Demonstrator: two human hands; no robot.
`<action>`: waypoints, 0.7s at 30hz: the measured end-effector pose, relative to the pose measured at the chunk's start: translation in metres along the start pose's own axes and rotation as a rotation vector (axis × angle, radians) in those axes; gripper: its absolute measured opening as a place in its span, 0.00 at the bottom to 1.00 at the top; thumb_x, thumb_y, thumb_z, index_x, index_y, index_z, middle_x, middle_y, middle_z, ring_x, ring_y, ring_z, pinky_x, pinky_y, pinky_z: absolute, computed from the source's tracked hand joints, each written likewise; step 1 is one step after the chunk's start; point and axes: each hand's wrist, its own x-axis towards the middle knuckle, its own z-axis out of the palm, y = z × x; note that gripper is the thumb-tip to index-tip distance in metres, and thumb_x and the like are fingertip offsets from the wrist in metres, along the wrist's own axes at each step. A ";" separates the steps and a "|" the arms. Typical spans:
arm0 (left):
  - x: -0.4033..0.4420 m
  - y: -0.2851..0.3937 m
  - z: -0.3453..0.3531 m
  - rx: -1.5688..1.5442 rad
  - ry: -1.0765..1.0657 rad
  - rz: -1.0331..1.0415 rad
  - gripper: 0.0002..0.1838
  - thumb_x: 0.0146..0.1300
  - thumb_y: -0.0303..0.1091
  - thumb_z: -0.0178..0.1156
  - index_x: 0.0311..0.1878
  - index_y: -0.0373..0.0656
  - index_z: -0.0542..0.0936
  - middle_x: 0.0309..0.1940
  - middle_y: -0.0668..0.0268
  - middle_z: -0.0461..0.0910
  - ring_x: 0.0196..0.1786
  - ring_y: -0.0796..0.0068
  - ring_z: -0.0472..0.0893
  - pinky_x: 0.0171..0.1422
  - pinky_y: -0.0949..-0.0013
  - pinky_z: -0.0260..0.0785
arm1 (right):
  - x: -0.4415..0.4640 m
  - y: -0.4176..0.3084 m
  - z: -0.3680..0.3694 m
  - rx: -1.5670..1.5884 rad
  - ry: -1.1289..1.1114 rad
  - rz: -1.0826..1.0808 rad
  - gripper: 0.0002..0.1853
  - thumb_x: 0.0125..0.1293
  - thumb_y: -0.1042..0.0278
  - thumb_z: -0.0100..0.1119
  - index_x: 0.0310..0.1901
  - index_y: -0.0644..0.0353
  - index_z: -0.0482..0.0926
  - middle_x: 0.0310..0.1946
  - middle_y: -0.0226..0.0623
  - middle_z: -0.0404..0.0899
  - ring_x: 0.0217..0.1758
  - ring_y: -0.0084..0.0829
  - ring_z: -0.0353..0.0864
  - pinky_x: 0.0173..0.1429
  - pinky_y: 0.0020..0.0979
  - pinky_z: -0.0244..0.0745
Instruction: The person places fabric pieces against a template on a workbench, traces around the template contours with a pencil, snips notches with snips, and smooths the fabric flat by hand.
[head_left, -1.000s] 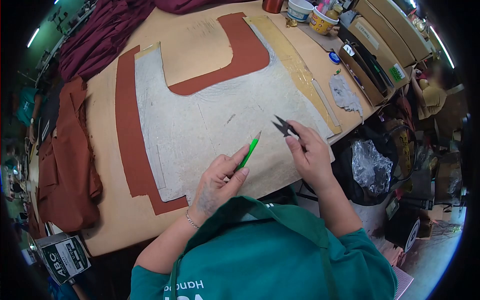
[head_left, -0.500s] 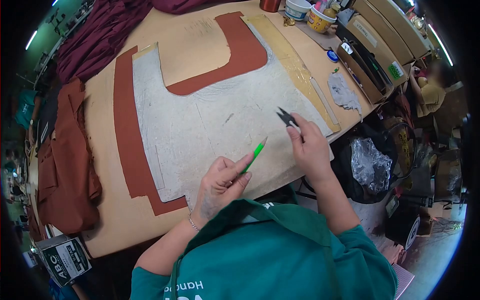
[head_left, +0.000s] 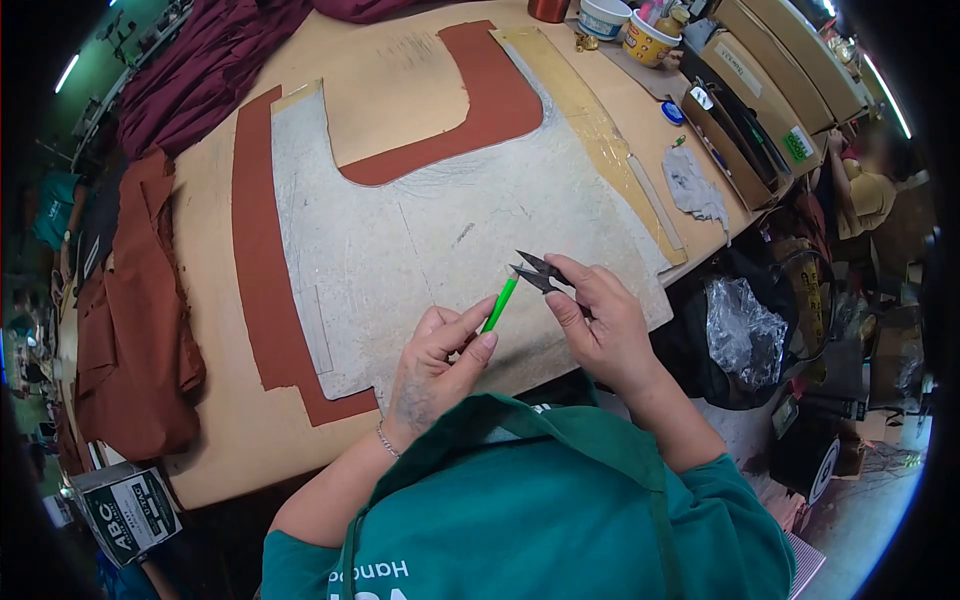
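Note:
Between the thumb and fingers of my left hand (head_left: pixel 445 362) is a green pencil (head_left: pixel 500 305), its tip slanting up and to the right. My right hand (head_left: pixel 605 325) grips black thread snips (head_left: pixel 541 272), whose blades point left and meet the pencil's tip. Below both hands lies a large pale pattern board (head_left: pixel 400 250) with a deep U-shaped cutout. Rust-brown fabric (head_left: pixel 262 250) shows from under the board along its left side and around the cutout.
Crumpled rust fabric (head_left: pixel 140 330) and maroon cloth (head_left: pixel 200 75) lie at the table's left. At right are a grey rag (head_left: pixel 694 185), cardboard boxes (head_left: pixel 745 100), tubs (head_left: pixel 648 42) and a black bag (head_left: pixel 765 275) beside the edge. A person in yellow (head_left: pixel 865 190) is farther right.
My right hand has moved left and slightly down, bringing the snips from apart to the pencil's tip. My left hand still holds the pencil, now a little more upright.

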 end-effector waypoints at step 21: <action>-0.004 0.000 -0.004 -0.166 -0.052 -0.078 0.15 0.62 0.28 0.54 0.53 0.42 0.75 0.27 0.71 0.67 0.27 0.86 0.70 0.31 0.82 0.65 | 0.011 0.029 0.006 -0.065 0.094 0.025 0.16 0.61 0.63 0.55 0.49 0.60 0.74 0.29 0.43 0.73 0.29 0.38 0.74 0.35 0.32 0.69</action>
